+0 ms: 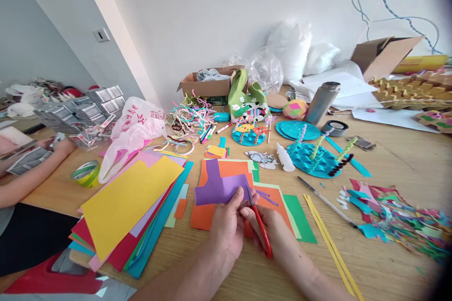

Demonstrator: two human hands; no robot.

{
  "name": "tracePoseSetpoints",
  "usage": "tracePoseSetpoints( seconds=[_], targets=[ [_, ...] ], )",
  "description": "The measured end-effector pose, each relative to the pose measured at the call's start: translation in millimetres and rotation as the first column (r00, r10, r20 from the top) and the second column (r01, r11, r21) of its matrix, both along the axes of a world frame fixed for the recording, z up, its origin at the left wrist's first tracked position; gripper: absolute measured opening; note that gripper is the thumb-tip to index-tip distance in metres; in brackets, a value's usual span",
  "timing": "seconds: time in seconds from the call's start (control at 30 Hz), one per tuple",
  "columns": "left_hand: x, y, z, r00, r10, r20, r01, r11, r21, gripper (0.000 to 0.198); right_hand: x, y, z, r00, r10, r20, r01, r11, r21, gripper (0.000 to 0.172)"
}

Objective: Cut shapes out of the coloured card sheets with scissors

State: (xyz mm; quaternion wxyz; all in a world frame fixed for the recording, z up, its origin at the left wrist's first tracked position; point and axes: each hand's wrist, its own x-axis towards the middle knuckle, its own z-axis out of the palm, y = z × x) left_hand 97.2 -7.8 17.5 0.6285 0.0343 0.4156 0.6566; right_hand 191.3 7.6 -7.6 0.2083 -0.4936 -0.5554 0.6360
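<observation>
My left hand pinches the near edge of a purple paper sheet, which has an L-like outline. In my right hand is a pair of red-handled scissors, its blades at the sheet's right edge. Thin purple strips lie just right of the blades. Beneath the purple piece are orange sheets, with a green sheet sticking out to the right. Parts of the fingers of both hands are hidden behind the paper and scissors.
A stack of coloured sheets lies left, beside green tape. Yellow strips, a pen and paper scraps lie right. Behind stand a glue bottle, blue discs and a flask. Another person's arms are far left.
</observation>
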Motion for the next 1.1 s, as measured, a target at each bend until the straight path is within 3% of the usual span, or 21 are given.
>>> tracePoseSetpoints(
  seconds=[0.13,0.4,0.73,1.1],
  targets=[
    [-1,0,-1.1,1.000,-0.004,-0.018,0.004,1.000,0.006,0.028,-1,0,6.2,1.000,-0.010,0.017,0.011,1.000,-0.010,0.061],
    [-3,0,1.1,0.999,-0.015,-0.049,0.017,0.999,0.049,0.030,0,-1,-1.8,1.000,-0.014,-0.001,0.014,1.000,-0.010,0.057],
    [2,-3,-1.7,0.999,-0.002,-0.033,0.003,1.000,0.018,0.033,-1,0,14.4,1.000,-0.012,-0.026,0.013,0.999,0.030,0.063],
    [1,-3,-4.2,1.000,-0.016,-0.025,0.017,1.000,0.026,0.033,0,1,5.3,0.999,0.015,-0.039,-0.012,0.998,0.069,0.063]
  ],
)
